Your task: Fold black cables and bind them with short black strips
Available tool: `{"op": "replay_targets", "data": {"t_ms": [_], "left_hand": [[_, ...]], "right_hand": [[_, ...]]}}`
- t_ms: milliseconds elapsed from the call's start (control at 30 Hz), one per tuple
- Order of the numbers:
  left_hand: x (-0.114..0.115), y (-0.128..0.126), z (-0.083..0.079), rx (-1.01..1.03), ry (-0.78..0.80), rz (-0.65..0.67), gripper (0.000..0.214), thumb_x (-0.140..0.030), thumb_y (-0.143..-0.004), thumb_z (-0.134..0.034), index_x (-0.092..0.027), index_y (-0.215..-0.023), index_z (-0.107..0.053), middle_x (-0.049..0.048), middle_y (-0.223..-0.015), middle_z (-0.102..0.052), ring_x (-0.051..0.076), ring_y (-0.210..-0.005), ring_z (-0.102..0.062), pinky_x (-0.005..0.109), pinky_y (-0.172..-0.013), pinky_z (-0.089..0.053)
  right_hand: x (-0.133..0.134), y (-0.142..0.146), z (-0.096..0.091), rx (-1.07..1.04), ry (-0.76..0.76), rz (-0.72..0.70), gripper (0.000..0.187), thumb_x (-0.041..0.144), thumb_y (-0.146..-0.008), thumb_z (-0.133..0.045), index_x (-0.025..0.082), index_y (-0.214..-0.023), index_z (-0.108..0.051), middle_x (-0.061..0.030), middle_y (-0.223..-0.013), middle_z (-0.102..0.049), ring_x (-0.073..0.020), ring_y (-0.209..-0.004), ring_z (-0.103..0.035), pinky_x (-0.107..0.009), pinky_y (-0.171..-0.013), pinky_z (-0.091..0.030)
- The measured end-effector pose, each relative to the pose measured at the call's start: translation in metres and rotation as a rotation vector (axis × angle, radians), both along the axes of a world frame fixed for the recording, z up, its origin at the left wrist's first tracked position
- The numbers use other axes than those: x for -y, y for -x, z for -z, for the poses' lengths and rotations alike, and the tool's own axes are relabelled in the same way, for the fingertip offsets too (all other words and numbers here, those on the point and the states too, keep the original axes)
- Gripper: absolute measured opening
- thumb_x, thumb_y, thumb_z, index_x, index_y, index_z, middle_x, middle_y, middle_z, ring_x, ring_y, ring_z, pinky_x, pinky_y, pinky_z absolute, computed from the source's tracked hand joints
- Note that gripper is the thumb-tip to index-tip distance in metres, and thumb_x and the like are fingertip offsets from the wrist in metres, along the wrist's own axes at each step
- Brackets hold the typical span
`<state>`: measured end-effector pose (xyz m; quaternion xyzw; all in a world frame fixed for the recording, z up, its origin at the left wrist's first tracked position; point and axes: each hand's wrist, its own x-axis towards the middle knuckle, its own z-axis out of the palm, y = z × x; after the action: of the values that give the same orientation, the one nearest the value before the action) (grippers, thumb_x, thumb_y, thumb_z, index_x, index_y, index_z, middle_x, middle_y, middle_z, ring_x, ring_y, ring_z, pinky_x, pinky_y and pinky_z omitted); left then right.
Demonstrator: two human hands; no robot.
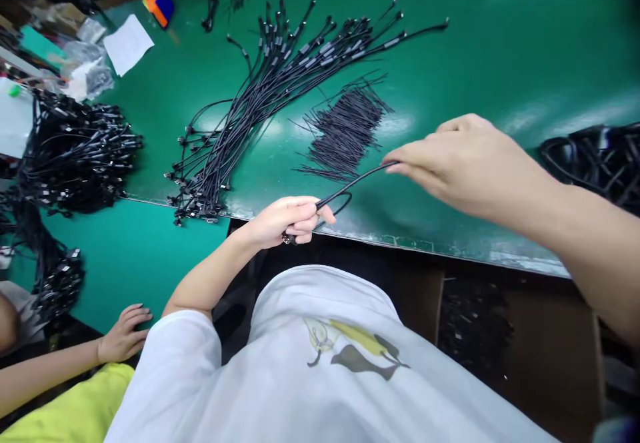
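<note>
A thin black cable (361, 176) stretches between my two hands, just over the front edge of the green table. My left hand (293, 220) is closed round one part of it, with a small connector poking out below the fingers and a loop beside them. Farther right and higher, my right hand (450, 156) pinches the cable between thumb and fingers. Beyond my hands lies a pile of short black twist ties (345, 130). Left of that, a fanned bundle of black cables (250, 116) rests on the table, connectors at both ends.
Large heaps of black cables (85, 156) lie at the left; coiled black cables (595, 163) sit at the right edge. A white paper (128, 44) and an orange-and-blue object (159, 6) are at the back left. A co-worker's hand (126, 334) rests on the lower-left table.
</note>
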<state>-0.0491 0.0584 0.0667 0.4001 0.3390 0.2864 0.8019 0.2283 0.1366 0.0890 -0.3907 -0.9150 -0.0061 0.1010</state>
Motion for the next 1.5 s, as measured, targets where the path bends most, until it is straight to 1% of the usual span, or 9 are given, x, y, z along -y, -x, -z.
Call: {"op": "replay_targets", "data": {"t_ms": [233,433,567,700,867,1000,1133,1300,1500], "left_hand": [[-0.003,0.018,0.0,0.089,0.169,-0.312,0.022,-0.029,-0.093,-0.057,-0.011,-0.084,-0.068,-0.0105,-0.051,-0.02,0.002,-0.036,-0.014,0.013,-0.037,-0.027],[-0.01,0.035,0.002,0.185,0.142,-0.552,0.025,-0.03,-0.099,-0.048,-0.014,-0.097,-0.068,-0.0097,-0.05,-0.022,0.002,-0.034,-0.018,0.011,-0.035,-0.023],[-0.013,0.022,0.012,0.08,-0.013,-0.555,0.031,-0.043,-0.091,-0.061,-0.017,-0.108,-0.065,-0.0079,-0.056,-0.048,0.002,-0.041,-0.042,0.013,-0.047,-0.041],[-0.001,-0.007,0.026,-0.148,-0.166,-0.264,0.044,-0.058,-0.083,-0.064,-0.016,-0.097,-0.064,0.0057,-0.085,-0.071,0.015,-0.079,-0.069,0.028,-0.08,-0.053],[0.01,-0.015,0.024,-0.2,-0.148,-0.028,0.045,-0.06,-0.087,-0.057,-0.015,-0.092,-0.061,-0.0042,-0.06,-0.053,0.007,-0.049,-0.045,0.024,-0.06,-0.046],[0.009,-0.018,0.023,0.013,0.019,-0.182,0.043,-0.06,-0.083,-0.063,-0.017,-0.084,-0.055,-0.0102,-0.056,-0.031,0.003,-0.043,-0.022,0.02,-0.048,-0.035],[0.009,-0.031,0.046,-0.038,0.041,-0.284,0.046,-0.063,-0.083,-0.061,-0.018,-0.082,-0.052,-0.009,-0.059,-0.034,0.005,-0.047,-0.032,0.024,-0.065,-0.047],[0.015,-0.038,0.079,-0.402,-0.229,-0.324,0.046,-0.066,-0.088,-0.049,-0.02,-0.089,-0.047,-0.007,-0.065,-0.042,0.009,-0.06,-0.044,0.031,-0.082,-0.048],[0.01,-0.032,0.073,-0.702,-0.439,-0.094,0.062,-0.033,-0.073,-0.079,-0.015,-0.123,-0.046,0.0012,-0.093,-0.056,0.013,-0.074,-0.05,0.027,-0.071,-0.044]], "right_hand": [[0.0,-0.03,0.048,-0.166,0.14,0.146,0.084,0.074,-0.093,-0.008,0.02,-0.116,-0.067,-0.0124,-0.11,-0.072,-0.024,-0.099,-0.067,-0.034,-0.074,-0.048],[0.019,-0.038,0.074,-0.058,-0.028,0.161,0.052,0.046,-0.101,-0.026,0.02,-0.129,-0.061,-0.0132,-0.103,-0.073,-0.0222,-0.083,-0.068,-0.032,-0.052,-0.039],[0.054,-0.008,0.077,-0.042,-0.087,-0.182,0.031,0.025,-0.097,-0.041,0.022,-0.091,-0.071,-0.0058,-0.062,-0.062,-0.0184,-0.05,-0.053,-0.031,-0.045,-0.026],[0.07,0.034,0.06,-0.21,0.07,-0.493,0.038,0.026,-0.1,-0.039,0.02,-0.071,-0.062,-0.0013,-0.059,-0.058,-0.0133,-0.052,-0.051,-0.028,-0.055,-0.031],[0.037,0.045,0.05,-0.514,0.356,-0.144,0.033,0.047,-0.096,-0.05,0.021,-0.079,-0.063,-0.0023,-0.071,-0.063,-0.0152,-0.068,-0.057,-0.027,-0.06,-0.036],[0.039,0.057,0.078,-1.054,0.824,0.112,0.041,0.059,-0.078,-0.07,0.022,-0.092,-0.062,-0.0035,-0.09,-0.063,-0.0178,-0.084,-0.061,-0.028,-0.07,-0.047],[0.062,0.081,0.1,-1.396,1.189,0.264,0.039,0.058,-0.084,-0.064,0.02,-0.078,-0.056,0.002,-0.067,-0.049,-0.0118,-0.064,-0.051,-0.026,-0.062,-0.045],[0.066,0.105,0.094,-1.81,1.279,0.418,0.05,0.065,-0.076,-0.07,0.022,-0.072,-0.046,0.0064,-0.061,-0.028,-0.0087,-0.053,-0.037,-0.023,-0.052,-0.042],[0.075,0.118,0.093,-1.792,1.116,0.442,0.055,0.076,-0.079,-0.058,0.023,-0.094,-0.054,-0.0028,-0.085,-0.059,-0.0147,-0.071,-0.06,-0.025,-0.054,-0.051]]}}
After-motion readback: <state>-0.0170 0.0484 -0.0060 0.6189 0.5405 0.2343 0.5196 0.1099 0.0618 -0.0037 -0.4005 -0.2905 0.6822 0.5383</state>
